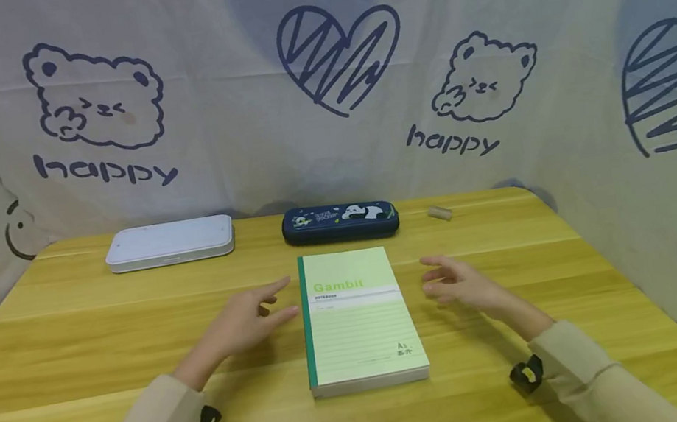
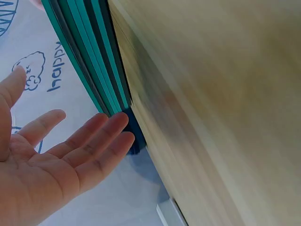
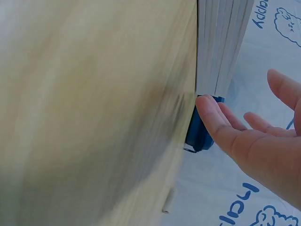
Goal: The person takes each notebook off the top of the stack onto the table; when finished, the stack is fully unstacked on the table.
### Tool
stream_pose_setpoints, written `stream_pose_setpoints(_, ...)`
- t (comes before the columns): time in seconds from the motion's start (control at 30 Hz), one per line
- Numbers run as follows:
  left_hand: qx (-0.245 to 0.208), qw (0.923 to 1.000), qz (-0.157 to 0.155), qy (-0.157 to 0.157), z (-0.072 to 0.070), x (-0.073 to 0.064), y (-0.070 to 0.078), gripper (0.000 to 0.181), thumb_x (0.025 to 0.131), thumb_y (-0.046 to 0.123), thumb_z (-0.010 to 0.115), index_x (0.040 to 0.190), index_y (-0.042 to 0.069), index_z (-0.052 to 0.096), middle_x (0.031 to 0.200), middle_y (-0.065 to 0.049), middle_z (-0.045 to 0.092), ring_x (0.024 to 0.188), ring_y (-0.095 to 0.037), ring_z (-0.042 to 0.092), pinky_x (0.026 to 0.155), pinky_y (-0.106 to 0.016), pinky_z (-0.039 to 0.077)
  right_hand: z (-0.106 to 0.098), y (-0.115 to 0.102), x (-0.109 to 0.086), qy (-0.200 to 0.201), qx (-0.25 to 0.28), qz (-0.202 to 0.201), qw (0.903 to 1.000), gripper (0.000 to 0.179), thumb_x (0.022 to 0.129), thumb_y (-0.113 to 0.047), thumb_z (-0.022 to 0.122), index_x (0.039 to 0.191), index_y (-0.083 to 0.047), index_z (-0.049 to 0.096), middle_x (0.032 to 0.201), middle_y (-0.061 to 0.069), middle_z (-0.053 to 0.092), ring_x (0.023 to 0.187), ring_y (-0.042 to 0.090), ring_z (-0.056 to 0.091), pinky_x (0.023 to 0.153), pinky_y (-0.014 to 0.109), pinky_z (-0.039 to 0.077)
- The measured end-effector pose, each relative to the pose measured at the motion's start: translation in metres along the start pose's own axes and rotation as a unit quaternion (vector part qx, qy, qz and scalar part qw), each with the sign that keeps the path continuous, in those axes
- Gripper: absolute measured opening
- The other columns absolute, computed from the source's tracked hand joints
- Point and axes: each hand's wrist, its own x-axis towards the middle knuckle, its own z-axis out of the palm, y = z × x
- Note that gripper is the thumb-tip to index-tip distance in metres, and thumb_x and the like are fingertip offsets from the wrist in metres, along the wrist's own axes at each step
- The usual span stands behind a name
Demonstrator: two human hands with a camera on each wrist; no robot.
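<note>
In the head view a stack of notebooks lies flat on the wooden table, its pale green top cover printed "Gambit". Several green spines show one above another in the left wrist view, and the white page edges appear in the right wrist view. Just left of the stack is my left hand, fingers extended and holding nothing. On the other side my right hand hovers apart from the stack, its fingers loosely bent and nothing in them.
Behind the stack lies a dark blue pencil case with a panda print. A white case sits at the back left, and a small brownish piece at the back right. Printed cloth hangs behind the wooden table.
</note>
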Motion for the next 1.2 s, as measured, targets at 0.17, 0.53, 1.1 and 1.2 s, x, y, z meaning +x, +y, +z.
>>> stream_pose_setpoints(0.17, -0.049, 0.9985, -0.006, -0.022, 0.005, 0.003, 0.002, 0.059, 0.087, 0.034, 0.056, 0.134, 0.004, 0.039, 0.121, -0.026, 0.049, 0.096, -0.034, 0.057, 0.08, -0.044, 0.045, 0.001, 0.004, 0.002, -0.02, 0.002, 0.0, 0.9998, 0.059, 0.09, -0.007, 0.051, 0.135, 0.012, 0.019, 0.124, 0.037, 0.036, 0.106, 0.042, 0.047, 0.086, 0.044, 0.042)
stream_pose_setpoints(0.53, -0.092, 0.9932, -0.04, -0.058, 0.015, 0.007, 0.01, 0.065, 0.084, 0.032, 0.061, 0.136, 0.005, 0.036, 0.119, -0.027, 0.049, 0.104, -0.037, 0.051, 0.083, -0.046, 0.043, 0.005, 0.011, 0.005, -0.054, 0.009, 0.0, 0.9985, 0.06, 0.088, -0.006, 0.054, 0.134, 0.013, 0.02, 0.125, 0.036, 0.036, 0.109, 0.043, 0.045, 0.086, 0.043, 0.042)
stream_pose_setpoints(1.1, -0.101, 0.9911, -0.039, -0.078, 0.025, 0.01, 0.015, 0.073, 0.077, 0.027, 0.07, 0.136, 0.002, 0.034, 0.117, -0.021, 0.05, 0.098, -0.03, 0.054, 0.082, -0.04, 0.044, 0.011, 0.013, 0.01, -0.09, -0.009, -0.021, 0.9957, 0.063, 0.086, -0.003, 0.057, 0.133, 0.015, 0.019, 0.124, 0.036, 0.038, 0.108, 0.041, 0.046, 0.084, 0.038, 0.044)
stream_pose_setpoints(1.2, -0.099, 0.9911, -0.036, -0.081, 0.025, 0.01, 0.015, 0.076, 0.075, 0.026, 0.072, 0.136, 0.0, 0.034, 0.114, -0.02, 0.051, 0.097, -0.028, 0.054, 0.081, -0.039, 0.045, 0.012, 0.014, 0.01, -0.092, -0.021, -0.028, 0.9951, 0.063, 0.085, -0.001, 0.057, 0.133, 0.014, 0.02, 0.124, 0.035, 0.04, 0.106, 0.039, 0.048, 0.084, 0.037, 0.044)
